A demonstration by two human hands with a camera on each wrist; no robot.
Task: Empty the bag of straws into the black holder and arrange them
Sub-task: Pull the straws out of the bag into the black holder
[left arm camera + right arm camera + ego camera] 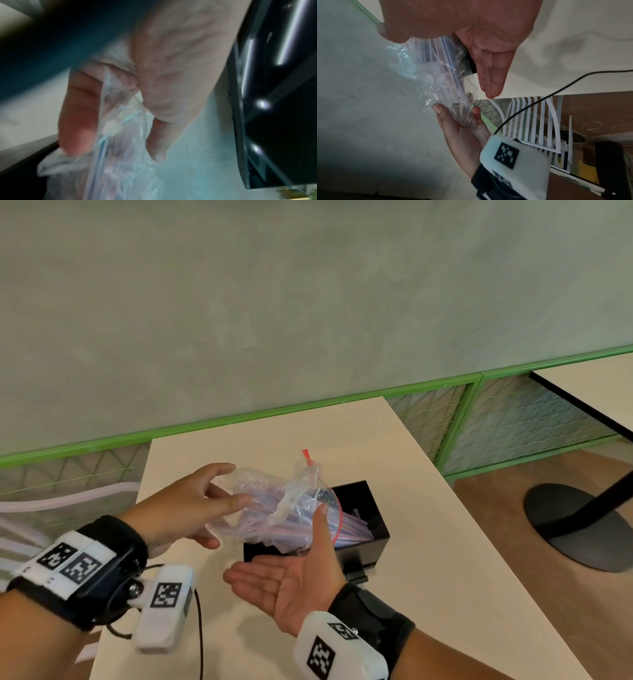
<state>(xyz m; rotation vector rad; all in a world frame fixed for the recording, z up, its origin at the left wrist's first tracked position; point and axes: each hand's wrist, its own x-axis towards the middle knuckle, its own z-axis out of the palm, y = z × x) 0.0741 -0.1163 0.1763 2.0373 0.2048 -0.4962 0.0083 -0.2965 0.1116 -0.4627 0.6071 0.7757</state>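
I hold the bag [274, 508] at centre frame, tilted so its red-edged mouth points down into the black holder [363, 529] on the table [428, 594]. My left hand [185, 508] pinches the bag's closed end between thumb and fingers [77, 129], raising it so the straws [349, 530] slide out; several ends already reach into the holder. My right hand [291, 580] lies palm up beneath the bag, fingers straight and relaxed, thumb against the plastic, apparently to steady the flow. Judgement: emptying is under way; arranging is not yet begun.

Clear red-zipped bag [274, 508], blue-and-red-striped straws [349, 530], black holder [363, 549]
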